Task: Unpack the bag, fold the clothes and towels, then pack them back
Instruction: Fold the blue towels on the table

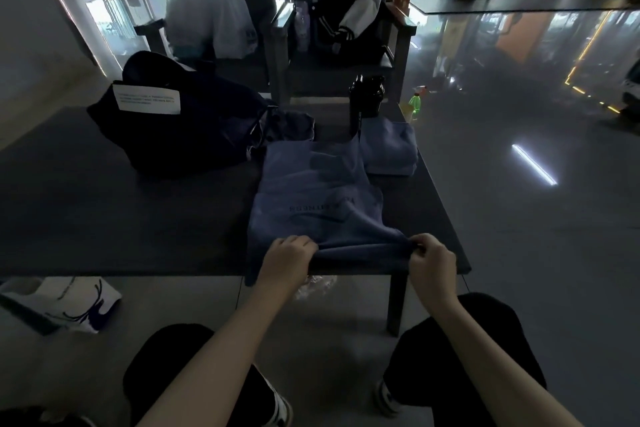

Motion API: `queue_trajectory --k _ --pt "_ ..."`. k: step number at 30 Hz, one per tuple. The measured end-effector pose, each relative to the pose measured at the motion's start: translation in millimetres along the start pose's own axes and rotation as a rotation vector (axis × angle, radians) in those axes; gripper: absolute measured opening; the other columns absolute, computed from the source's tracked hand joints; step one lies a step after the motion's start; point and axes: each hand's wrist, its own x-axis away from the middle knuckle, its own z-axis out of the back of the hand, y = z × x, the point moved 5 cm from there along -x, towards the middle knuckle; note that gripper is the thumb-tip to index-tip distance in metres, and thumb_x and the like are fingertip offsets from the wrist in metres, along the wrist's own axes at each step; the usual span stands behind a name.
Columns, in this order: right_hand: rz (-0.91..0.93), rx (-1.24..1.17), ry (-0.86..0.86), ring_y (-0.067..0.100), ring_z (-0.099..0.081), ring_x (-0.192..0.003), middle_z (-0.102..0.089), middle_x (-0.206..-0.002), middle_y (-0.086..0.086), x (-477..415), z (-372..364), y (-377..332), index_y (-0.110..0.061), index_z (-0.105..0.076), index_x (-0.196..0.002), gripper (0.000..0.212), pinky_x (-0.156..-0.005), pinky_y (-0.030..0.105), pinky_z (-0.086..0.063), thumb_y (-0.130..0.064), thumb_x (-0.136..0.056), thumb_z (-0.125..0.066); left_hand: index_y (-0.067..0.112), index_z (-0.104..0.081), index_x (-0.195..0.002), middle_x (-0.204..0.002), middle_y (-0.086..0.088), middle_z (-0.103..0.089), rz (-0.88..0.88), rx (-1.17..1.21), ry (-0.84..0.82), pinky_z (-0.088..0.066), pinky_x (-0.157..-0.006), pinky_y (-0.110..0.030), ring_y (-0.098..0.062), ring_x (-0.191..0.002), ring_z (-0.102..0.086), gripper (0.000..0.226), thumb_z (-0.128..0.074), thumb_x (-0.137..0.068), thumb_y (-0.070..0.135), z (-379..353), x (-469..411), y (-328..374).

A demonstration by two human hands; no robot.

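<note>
A blue-grey shirt with dark lettering lies spread on the dark low table, its near hem at the table's front edge. My left hand grips the hem on the left and my right hand pinches it on the right, with the cloth stretched between them. A folded blue towel stack sits just beyond the shirt on the right. The dark bag with a white label lies at the back left, and a crumpled blue garment rests beside it.
A black bottle stands behind the towel stack. Two dark chairs beyond the table hold white plastic bags and a black jacket. A green bottle stands on the floor at right. A white paper bag lies on the floor at left.
</note>
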Motion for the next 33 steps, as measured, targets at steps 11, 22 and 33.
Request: queue_trajectory --k 11,22,33 --pt "-0.288 -0.639 -0.313 0.013 -0.055 -0.071 -0.062 -0.078 0.004 -21.4 -17.7 -1.8 -0.013 -0.065 -0.085 0.022 -0.058 0.023 -0.043 -0.009 -0.096 -0.046 0.016 -0.062 -0.11 -0.107 -0.002 -0.067 0.088 0.11 0.188 -0.047 -0.08 -0.032 -0.021 -0.095 -0.062 0.024 -0.042 -0.096 0.012 37.2 -5.3 -4.7" --pt "-0.265 -0.29 -0.527 0.014 -0.062 -0.076 -0.065 -0.089 0.003 -15.2 -27.7 18.1 -0.011 -0.06 -0.105 0.032 -0.059 0.025 -0.049 -0.013 -0.078 -0.076 0.014 -0.062 -0.107 -0.112 -0.004 -0.066 0.187 0.249 0.031 -0.049 -0.079 -0.038 -0.026 -0.098 -0.061 0.023 -0.042 -0.095 0.017 40.8 12.1 -18.3" --pt "-0.438 -0.281 -0.58 0.016 -0.062 -0.059 -0.066 -0.076 0.005 41.9 -58.2 27.8 -0.011 -0.062 -0.087 0.005 -0.053 0.026 -0.045 -0.014 -0.086 -0.066 0.015 -0.053 -0.13 -0.136 0.002 -0.047 0.086 0.138 -0.222 -0.04 -0.097 -0.035 -0.02 -0.121 -0.047 0.044 -0.054 -0.091 0.035 9.3 16.1 -16.1"
